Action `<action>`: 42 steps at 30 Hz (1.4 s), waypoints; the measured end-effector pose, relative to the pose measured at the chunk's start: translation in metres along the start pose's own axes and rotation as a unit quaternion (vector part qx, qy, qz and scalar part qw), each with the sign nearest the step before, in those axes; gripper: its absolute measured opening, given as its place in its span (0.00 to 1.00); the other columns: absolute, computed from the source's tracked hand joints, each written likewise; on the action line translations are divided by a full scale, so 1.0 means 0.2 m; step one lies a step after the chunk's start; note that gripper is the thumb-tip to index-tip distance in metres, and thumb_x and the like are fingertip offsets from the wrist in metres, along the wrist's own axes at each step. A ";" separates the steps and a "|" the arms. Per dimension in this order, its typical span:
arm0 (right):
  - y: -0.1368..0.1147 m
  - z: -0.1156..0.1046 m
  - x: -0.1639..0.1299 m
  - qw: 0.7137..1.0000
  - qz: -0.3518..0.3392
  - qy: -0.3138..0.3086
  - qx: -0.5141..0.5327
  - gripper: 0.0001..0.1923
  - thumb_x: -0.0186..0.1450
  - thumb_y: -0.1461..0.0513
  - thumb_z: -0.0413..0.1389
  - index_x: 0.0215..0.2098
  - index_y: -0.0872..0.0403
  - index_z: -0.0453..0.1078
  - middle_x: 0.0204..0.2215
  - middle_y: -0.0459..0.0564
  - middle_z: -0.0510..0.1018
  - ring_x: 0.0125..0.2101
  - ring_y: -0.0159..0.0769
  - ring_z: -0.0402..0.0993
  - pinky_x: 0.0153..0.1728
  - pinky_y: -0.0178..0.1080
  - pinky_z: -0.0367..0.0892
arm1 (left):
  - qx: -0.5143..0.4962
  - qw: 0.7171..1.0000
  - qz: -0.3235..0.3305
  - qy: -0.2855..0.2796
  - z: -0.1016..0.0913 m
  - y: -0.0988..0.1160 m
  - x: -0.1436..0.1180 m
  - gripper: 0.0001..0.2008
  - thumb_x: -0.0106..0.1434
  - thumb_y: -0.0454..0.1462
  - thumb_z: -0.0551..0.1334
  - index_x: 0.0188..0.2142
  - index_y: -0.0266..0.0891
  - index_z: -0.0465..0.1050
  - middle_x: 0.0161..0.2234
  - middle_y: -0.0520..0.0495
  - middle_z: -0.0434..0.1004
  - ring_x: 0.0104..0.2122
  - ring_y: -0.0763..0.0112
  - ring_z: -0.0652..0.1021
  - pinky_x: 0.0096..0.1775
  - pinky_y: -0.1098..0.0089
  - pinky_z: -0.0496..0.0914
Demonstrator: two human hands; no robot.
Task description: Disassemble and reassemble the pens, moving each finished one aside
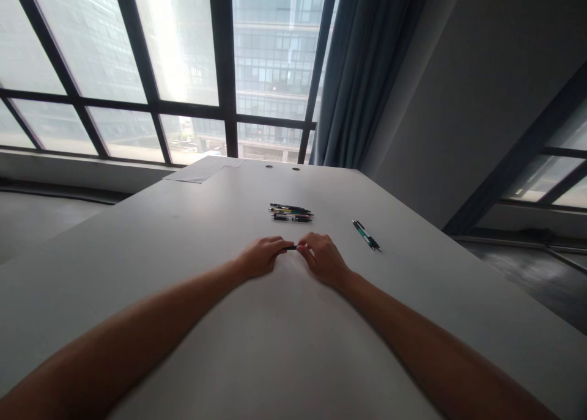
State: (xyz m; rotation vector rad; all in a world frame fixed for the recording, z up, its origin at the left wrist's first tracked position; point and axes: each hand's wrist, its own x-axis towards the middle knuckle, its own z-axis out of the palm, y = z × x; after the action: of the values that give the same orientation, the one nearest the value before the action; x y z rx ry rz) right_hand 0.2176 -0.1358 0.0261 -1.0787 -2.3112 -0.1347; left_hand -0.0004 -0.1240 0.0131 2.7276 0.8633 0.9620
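Two bare hands work over a white table [293, 353], their fingers almost meeting around a thin dark object [292, 247] that looks like a pen or a part of one. The left hand [260, 257] pinches its left end between thumb and fingers, and the right hand [322, 258] pinches its right end, so that only a short length shows in the gap; whether it touches the tabletop cannot be told. The tabletop itself bears everything else within reach: a bunch of pens [291, 213] lies just beyond the fingers, mostly black with touches of yellow, red and green, set crosswise and close together, while what looks like a pair of green-and-black pens [367, 235] lies slantwise off to the right, near the right hand but apart from it. Toward the far edge, two small dark discs [269, 166] sit in the surface, and sheets of paper [202, 169] lie at the far left corner, reaching the left edge. White surface stretches widely on either side of the forearms, and the hands are well apart from the left, right and far edges. Past the far edge stand a dark-framed window [275, 53] and a blue-grey curtain [358, 71].
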 end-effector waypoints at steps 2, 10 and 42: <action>0.00 0.00 0.00 1.000 -0.005 -0.012 -0.002 0.18 0.73 0.57 0.43 0.32 0.56 0.69 0.29 0.50 0.75 0.32 0.34 0.69 0.39 0.37 0.53 | 0.002 1.000 0.005 0.002 0.01 0.00 0.00 0.17 0.67 0.33 0.51 0.52 0.38 0.72 0.41 0.41 0.78 0.38 0.67 0.78 0.41 0.69 0.72; 0.00 0.01 0.00 0.997 0.076 0.003 -0.020 0.19 0.71 0.60 0.43 0.26 0.55 0.68 0.25 0.49 0.75 0.29 0.34 0.67 0.39 0.38 0.53 | 0.044 0.999 -0.023 0.020 0.01 0.03 0.01 0.15 0.68 0.37 0.52 0.49 0.38 0.72 0.40 0.42 0.79 0.38 0.66 0.78 0.41 0.66 0.72; -0.03 -0.05 0.00 0.993 -0.056 0.029 -0.099 0.24 0.63 0.51 0.50 0.15 0.55 0.62 0.17 0.47 0.66 0.23 0.31 0.58 0.31 0.39 0.48 | 0.075 0.986 -0.150 -0.023 0.00 0.05 0.03 0.10 0.61 0.45 0.61 0.38 0.43 0.75 0.39 0.48 0.77 0.40 0.63 0.74 0.42 0.65 0.70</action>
State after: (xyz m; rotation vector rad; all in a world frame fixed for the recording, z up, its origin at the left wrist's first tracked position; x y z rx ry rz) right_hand 0.2173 -0.1436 0.0354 -1.0242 -2.3428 -0.4416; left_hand 0.0079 -0.1298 0.0197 2.6172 1.3378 0.8014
